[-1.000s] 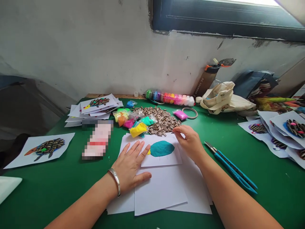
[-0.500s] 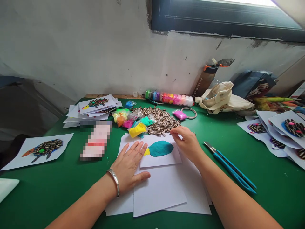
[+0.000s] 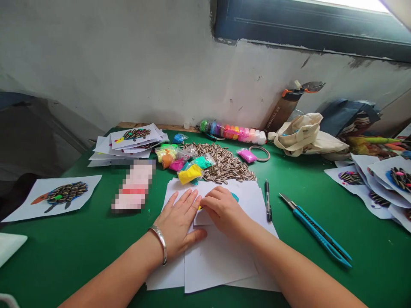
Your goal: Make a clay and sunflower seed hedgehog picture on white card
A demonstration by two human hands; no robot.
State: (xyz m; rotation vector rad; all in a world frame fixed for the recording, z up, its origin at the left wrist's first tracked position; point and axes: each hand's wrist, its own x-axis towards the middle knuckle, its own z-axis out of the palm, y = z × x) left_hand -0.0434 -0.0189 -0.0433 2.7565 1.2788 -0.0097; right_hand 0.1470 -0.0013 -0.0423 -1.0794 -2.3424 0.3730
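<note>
My left hand (image 3: 181, 222), a silver bangle at its wrist, lies flat with fingers spread on the left side of a small white card (image 3: 202, 220). Over the card's middle, my right hand (image 3: 223, 209) has its fingers pinched beside the left fingertips, at a bit of yellow clay (image 3: 201, 208). A tiny dark tip shows there, apparently a sunflower seed; the fingers mostly hide it. Only an edge of the teal clay shape (image 3: 236, 197) shows past my right hand. Larger white sheets (image 3: 221, 267) lie beneath the card. Behind it spreads a heap of striped sunflower seeds (image 3: 231, 164).
Bagged coloured clay, including a yellow packet (image 3: 190, 174), lies left of the seeds. On the right are a pen (image 3: 268, 201) and a blue utility knife (image 3: 316, 229), blade exposed. Seed pictures (image 3: 67, 196) lie at both sides. A bottle (image 3: 282, 107) and cloth bag (image 3: 300, 134) stand behind.
My right hand has moved left from the near edge of the seed heap to the yellow clay, covering most of the teal shape and uncovering the pen. My left hand stays flat.
</note>
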